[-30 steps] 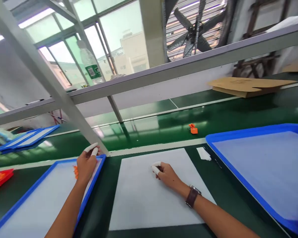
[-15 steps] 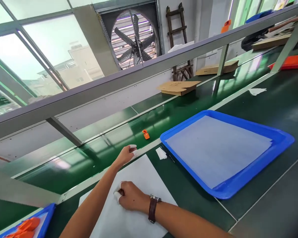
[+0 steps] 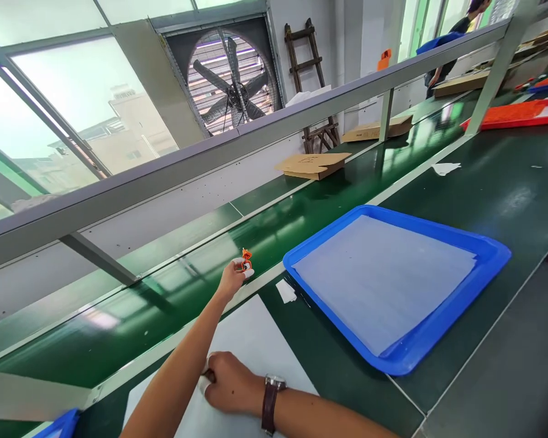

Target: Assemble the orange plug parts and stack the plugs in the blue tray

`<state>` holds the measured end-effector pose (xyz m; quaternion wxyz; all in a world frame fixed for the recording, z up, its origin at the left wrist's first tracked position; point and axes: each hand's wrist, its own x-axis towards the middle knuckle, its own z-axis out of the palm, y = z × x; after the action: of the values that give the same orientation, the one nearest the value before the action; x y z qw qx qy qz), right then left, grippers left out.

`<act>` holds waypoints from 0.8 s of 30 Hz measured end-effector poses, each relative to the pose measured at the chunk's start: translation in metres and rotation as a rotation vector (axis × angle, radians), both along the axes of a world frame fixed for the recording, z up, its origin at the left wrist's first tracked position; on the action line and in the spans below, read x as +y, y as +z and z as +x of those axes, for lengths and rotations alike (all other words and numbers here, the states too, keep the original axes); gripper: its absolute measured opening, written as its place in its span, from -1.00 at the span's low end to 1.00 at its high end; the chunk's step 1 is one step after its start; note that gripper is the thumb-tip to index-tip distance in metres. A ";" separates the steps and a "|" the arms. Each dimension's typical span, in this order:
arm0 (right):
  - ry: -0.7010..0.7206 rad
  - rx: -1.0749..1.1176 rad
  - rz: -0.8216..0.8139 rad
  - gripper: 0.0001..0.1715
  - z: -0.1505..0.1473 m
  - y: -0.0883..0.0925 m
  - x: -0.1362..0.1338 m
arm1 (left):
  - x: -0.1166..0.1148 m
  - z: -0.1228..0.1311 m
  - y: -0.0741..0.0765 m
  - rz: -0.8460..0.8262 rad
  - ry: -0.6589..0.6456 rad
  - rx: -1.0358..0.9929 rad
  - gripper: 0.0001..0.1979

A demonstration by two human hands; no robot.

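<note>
Reaching out over the edge of the green conveyor belt, my left hand pinches a small orange plastic part between white-covered fingertips. The part looks hinged, with its lid raised. My right hand, with a watch on its wrist, is closed above a white paper sheet on the green table. White covers show on its thumb and finger too; whatever lies between them is hidden. To the right of my hands is a blue tray lined with a white sheet.
A scrap of white paper lies beside the tray. Flat cardboard boxes rest beyond the belt, under a long grey rail. A red tray stands farther right, and a person is at the back.
My left hand has taken the orange part off the belt and holds it up. My right hand stays closed over the sheet. The camera view has shifted slightly right.
</note>
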<state>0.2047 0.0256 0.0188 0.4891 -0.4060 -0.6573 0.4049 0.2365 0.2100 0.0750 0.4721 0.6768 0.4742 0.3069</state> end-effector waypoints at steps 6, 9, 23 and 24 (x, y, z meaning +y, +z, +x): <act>0.005 0.315 -0.265 -0.92 -0.004 0.001 0.004 | -0.090 -0.087 0.033 0.006 -0.076 -0.242 -0.39; 0.025 0.407 -0.358 -0.92 -0.004 0.004 0.009 | -0.140 -0.139 0.039 -0.076 -0.065 -0.298 -0.44; 0.161 0.287 -0.378 -0.51 -0.012 0.007 -0.016 | -0.217 -0.232 -0.047 0.465 0.344 0.088 -0.75; 0.167 0.281 -0.397 -0.54 -0.012 0.007 -0.017 | -0.217 -0.232 -0.048 0.439 0.354 0.059 -0.76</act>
<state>0.1924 0.0085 0.0263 0.4510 -0.3782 -0.5218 0.6175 0.0047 -0.0075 0.0266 0.2392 0.6782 0.5206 0.4603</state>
